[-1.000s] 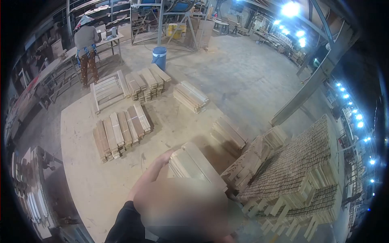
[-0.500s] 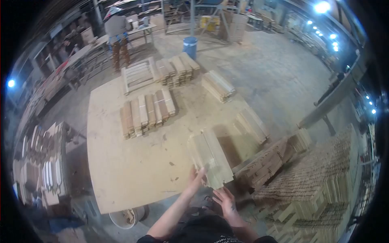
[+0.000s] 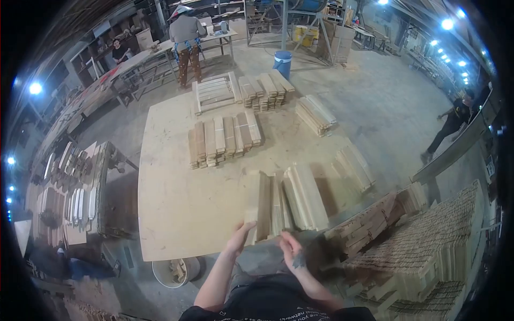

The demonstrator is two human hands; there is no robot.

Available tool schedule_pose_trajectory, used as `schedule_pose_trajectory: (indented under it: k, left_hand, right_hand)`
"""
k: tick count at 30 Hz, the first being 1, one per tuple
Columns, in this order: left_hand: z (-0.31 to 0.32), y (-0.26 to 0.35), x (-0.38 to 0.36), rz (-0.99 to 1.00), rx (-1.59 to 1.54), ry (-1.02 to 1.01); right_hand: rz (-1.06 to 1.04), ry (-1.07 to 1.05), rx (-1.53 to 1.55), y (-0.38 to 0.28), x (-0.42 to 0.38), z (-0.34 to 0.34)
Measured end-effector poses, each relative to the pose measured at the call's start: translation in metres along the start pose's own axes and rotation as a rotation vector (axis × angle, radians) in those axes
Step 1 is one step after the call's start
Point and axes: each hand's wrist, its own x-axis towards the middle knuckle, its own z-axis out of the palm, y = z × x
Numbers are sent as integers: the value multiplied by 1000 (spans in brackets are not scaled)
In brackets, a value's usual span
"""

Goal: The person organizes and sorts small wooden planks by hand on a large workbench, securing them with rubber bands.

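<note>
Near the table's front edge, my left hand (image 3: pixel 240 236) is at the near left end of some wooden slats (image 3: pixel 261 206), its fingers against them; how they close is hard to make out. My right hand (image 3: pixel 290 249) is beside the near ends of the middle slats, fingers apart and slightly curled. Right of these slats lies a stack of pale boards (image 3: pixel 306 198), lengthwise away from me. Farther back on the table (image 3: pixel 176 214) are a row of bundled slats (image 3: pixel 225 140), a slatted frame (image 3: pixel 217 93) and more stacks (image 3: pixel 265 90).
Large piles of wood (image 3: pixel 423 241) stand at the right, and a loaded rack (image 3: pixel 80 187) at the left. A bucket of offcuts (image 3: pixel 176 272) sits under the front edge. A blue drum (image 3: pixel 282 64) stands behind. Several people are around the workshop.
The pale boards that were together between my hands are now apart, with one stack at the right and slats at the left. The view has shifted, and a person shows at the right.
</note>
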Motion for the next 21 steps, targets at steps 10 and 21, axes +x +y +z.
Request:
schedule_pose_trajectory:
  k: [10,21]
  left_hand:
    - [-115,-44,10,203,754,438]
    - [-166,-37,-14,165,502,367]
  right_hand:
    - [-416,-13,-645,13,55,130]
    - [-204,192,-1120,20,66,190]
